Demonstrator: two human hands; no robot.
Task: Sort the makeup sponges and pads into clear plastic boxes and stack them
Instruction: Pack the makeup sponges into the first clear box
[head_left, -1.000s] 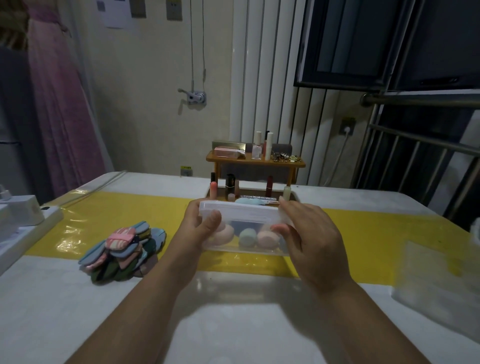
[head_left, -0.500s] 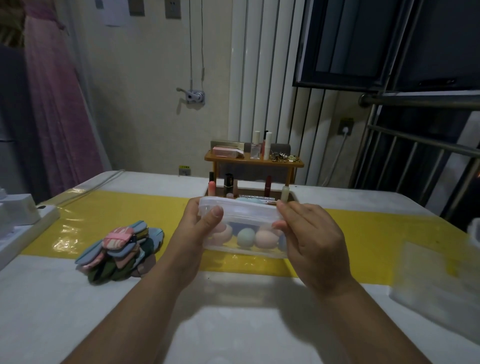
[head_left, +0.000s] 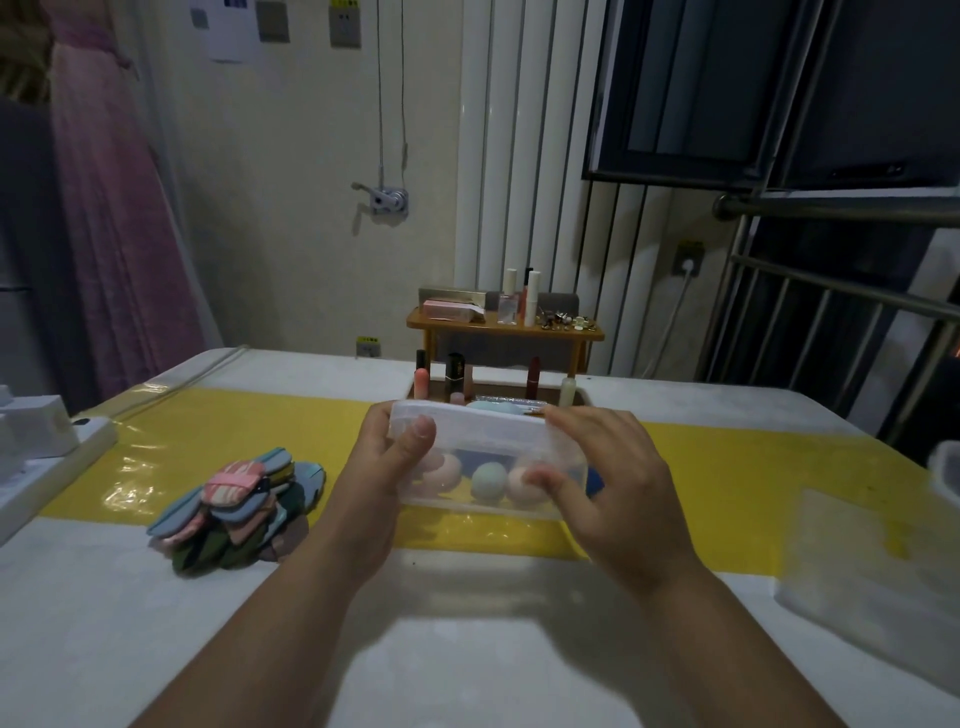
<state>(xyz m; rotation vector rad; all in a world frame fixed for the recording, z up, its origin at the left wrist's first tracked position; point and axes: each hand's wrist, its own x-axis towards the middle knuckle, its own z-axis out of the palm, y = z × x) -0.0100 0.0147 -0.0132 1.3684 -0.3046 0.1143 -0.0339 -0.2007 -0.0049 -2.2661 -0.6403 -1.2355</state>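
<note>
- Clear plastic, lidded and oblong: one box sits between both hands over the yellow strip in the middle of the worktop. Whether its base touches the strip or is held just above it cannot be told.
- The left hand grips the box's left end. Its thumb presses on the front edge of the lid and its fingers curl round the far side.
- The right hand clasps the right end. Its fingers are bent over the top of the lid and its thumb lies against the front wall.
- Both forearms reach in from the near edge, angled towards each other, wrists low.
- Three sponges show through the front wall in a row: one pink, one pale green and one peach. A blue patch at the right end is too blurred to name.
- One heap of fabric pads in blue, pink and green lies on the worktop to the left, well apart from the box. They overlap too much to count.
- A second clear box rests at the right edge.
- One small wooden rack with bottles stands behind.
</note>
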